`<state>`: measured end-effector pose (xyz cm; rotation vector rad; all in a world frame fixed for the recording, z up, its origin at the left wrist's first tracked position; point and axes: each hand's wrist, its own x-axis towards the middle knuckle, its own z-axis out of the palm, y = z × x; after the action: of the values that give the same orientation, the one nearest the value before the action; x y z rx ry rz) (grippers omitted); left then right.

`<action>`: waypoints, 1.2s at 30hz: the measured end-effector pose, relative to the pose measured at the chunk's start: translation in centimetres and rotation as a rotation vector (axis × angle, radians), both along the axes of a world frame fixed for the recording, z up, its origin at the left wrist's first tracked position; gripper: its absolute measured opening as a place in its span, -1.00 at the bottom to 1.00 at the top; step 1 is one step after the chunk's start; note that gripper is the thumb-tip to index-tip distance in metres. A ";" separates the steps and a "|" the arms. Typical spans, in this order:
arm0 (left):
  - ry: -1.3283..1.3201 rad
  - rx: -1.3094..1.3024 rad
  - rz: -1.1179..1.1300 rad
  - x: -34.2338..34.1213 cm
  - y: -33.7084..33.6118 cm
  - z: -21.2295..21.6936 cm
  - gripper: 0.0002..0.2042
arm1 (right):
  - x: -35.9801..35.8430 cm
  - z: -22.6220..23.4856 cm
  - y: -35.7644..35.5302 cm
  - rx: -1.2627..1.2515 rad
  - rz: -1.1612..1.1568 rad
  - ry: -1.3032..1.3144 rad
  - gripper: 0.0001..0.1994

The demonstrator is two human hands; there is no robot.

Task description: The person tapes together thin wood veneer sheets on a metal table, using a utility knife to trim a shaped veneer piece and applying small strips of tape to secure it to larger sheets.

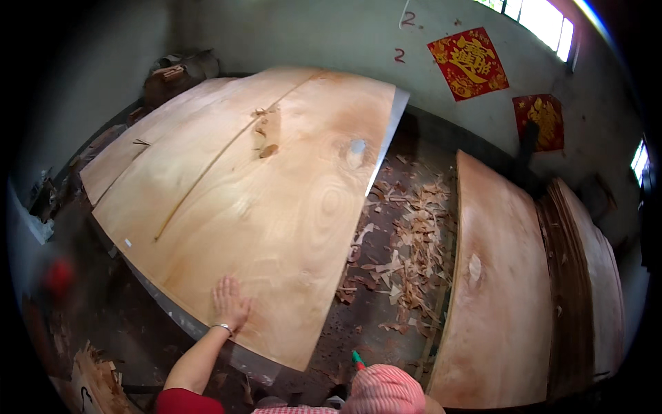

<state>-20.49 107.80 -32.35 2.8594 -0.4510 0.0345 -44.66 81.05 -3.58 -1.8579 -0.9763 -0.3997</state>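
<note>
My left hand (229, 303) lies flat, fingers spread, on the near edge of a large pale wood veneer sheet (276, 193), and it holds nothing. A thin bracelet sits on that wrist, with a red sleeve further up the arm. The sheet rests on a low table with a grey metal edge (181, 319); a long crack and a few knots and torn spots mark its surface. At the bottom edge a pink checked cloth (383, 392) covers what may be my right arm, and a small green tip (357, 357) pokes out beside it. My right hand itself is hidden.
A stack of veneer sheets (496, 290) lies on the right, with darker stacks (586, 276) beyond it. Wood scraps (407, 248) litter the floor between table and stack. Red paper decorations (469, 63) hang on the back wall. More scraps sit at the lower left (93, 379).
</note>
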 end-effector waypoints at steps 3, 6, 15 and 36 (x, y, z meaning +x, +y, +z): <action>-0.051 0.049 -0.040 0.8 0.3 -2.4 -0.30 | 0.6 1.5 -3.5 -0.051 0.134 -0.092 -0.75; -0.088 0.059 -0.035 2.2 4.2 -6.4 -0.31 | 1.3 2.5 -6.0 -0.028 0.226 -0.134 -0.75; -0.013 0.022 0.020 -0.9 -1.8 4.2 -0.38 | 8.3 0.6 -15.4 0.164 0.167 -0.037 -0.76; -0.070 -0.693 0.520 48.5 -27.8 -0.3 -0.53 | 11.7 -25.9 -52.0 -0.137 -1.175 1.427 -0.66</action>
<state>28.04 80.01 -32.61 2.2090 0.2649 0.3155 -32.97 29.08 -29.47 -1.9912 1.0913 0.3787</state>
